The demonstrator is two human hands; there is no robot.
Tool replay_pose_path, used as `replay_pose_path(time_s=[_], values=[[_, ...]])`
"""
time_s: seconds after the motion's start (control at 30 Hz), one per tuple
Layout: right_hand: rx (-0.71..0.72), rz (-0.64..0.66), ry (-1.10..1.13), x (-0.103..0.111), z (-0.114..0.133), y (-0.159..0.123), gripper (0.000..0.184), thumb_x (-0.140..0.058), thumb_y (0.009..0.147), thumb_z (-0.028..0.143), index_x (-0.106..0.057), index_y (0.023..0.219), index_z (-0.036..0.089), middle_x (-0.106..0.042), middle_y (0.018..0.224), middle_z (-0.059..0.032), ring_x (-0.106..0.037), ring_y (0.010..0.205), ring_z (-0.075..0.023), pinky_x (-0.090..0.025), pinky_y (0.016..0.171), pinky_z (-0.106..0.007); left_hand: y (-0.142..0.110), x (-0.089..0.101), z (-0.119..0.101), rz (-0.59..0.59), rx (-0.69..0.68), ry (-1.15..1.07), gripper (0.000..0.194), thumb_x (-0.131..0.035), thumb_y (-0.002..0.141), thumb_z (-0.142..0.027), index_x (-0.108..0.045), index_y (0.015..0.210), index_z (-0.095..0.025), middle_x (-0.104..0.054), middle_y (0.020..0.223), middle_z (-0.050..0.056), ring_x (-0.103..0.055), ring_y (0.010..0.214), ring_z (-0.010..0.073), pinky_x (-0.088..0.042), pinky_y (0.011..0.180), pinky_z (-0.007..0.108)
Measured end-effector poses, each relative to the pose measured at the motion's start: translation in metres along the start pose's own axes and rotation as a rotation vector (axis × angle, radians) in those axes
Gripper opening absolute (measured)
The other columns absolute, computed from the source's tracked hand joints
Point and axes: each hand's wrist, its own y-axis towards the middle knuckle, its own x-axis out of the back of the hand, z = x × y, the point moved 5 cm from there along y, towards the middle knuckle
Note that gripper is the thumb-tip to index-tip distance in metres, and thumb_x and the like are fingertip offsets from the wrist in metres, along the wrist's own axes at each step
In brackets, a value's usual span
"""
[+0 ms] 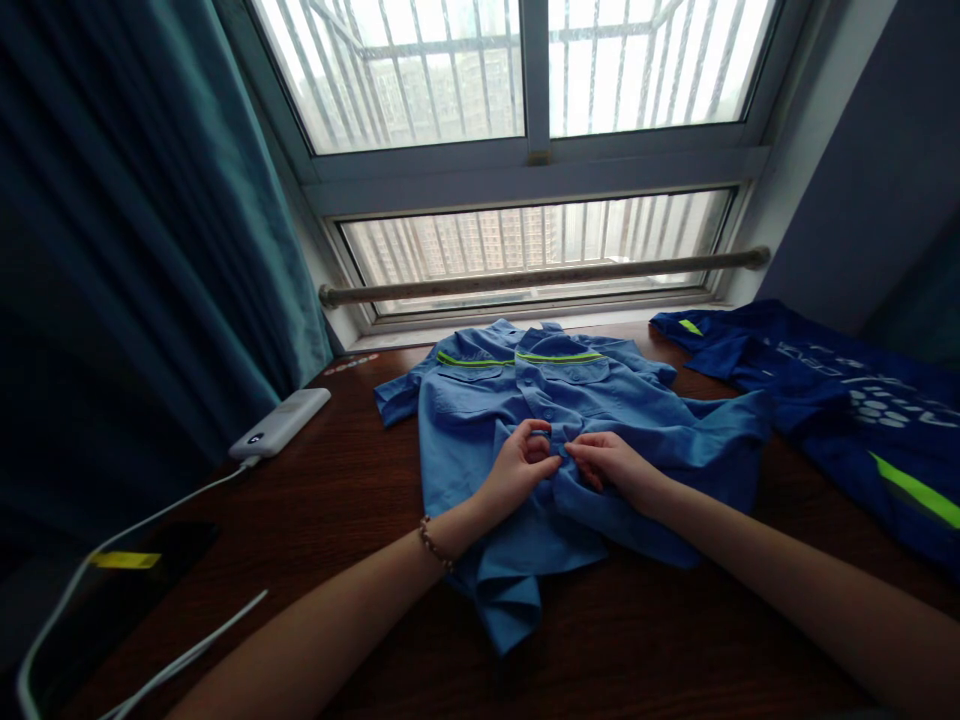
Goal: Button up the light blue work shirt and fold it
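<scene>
From my place at a distance, I look through the head camera at a light blue shirt [461, 480], which lies front side up in the middle of the bench [337, 510], with its collar toward the window [529, 170] and its lower part wrinkled and spread near the person. The left hand [516, 462] is at the button strip of this shirt, with its fingers curled and a small gap between thumb and forefinger; I cannot tell if it has the cloth firmly in its grip. The right hand [616, 466] is just beside it, almost closed, with thumb and forefinger brought together on the cloth of the same strip, and its other fingers are folded underneath. The two hands are near each other, but I see them apart. Around the left wrist I notice a braided bracelet [433, 545]. Across the chest of the shirt run yellow-green stripes [559, 357], above the pocket flaps. On the right side of the bench lies a dark blue garment [817, 365], which has white printing and bright yellow-green patches. On the left side, near the curtain [172, 200], there is a white power bank [283, 420], and a white cable [184, 500] is plugged into its near end. A rounded bar [547, 280] crosses in front of the lower window pane.
</scene>
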Motion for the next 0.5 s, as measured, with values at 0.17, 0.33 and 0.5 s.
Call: replay_pose_path(time_s=[0.17, 0.33, 0.5], values=[[0.155, -0.135, -0.23, 0.003, 0.016, -0.006, 0.023, -0.052, 0.075, 0.038, -0.048, 0.067, 0.017, -0.044, 0.05, 0.0051, -0.04, 0.041, -0.0077, -0.029, 0.041, -0.021, 0.003, 0.01, 0.003, -0.128, 0.084, -0.044, 0.033, -0.067, 0.062, -0.019, -0.048, 0.089, -0.014, -0.056, 0.065, -0.003, -0.055, 0.056, 0.009, -0.043, 0.053, 0.02], [0.698, -0.176, -0.963, -0.025, 0.049, -0.04, 0.016, -0.044, 0.083, 0.029, -0.054, 0.083, 0.016, -0.053, 0.066, -0.0013, -0.048, 0.06, -0.013, -0.037, 0.057, -0.026, 0.01, 0.032, 0.011, -0.301, 0.163, -0.168, 0.024, -0.063, 0.063, -0.012, -0.048, 0.083, -0.014, -0.06, 0.066, 0.0, -0.057, 0.053, 0.0094, -0.046, 0.049, 0.02], [0.842, -0.01, -1.485, -0.05, 0.044, -0.052, 0.021, -0.048, 0.076, 0.014, -0.055, 0.095, 0.017, -0.058, 0.091, -0.0086, -0.048, 0.083, -0.0207, -0.04, 0.071, -0.032, 0.018, 0.058, 0.014, -0.459, 0.201, -0.123, 0.022, -0.06, 0.064, -0.006, -0.048, 0.081, -0.014, -0.052, 0.054, -0.004, -0.05, 0.042, 0.0064, -0.042, 0.04, 0.015]])
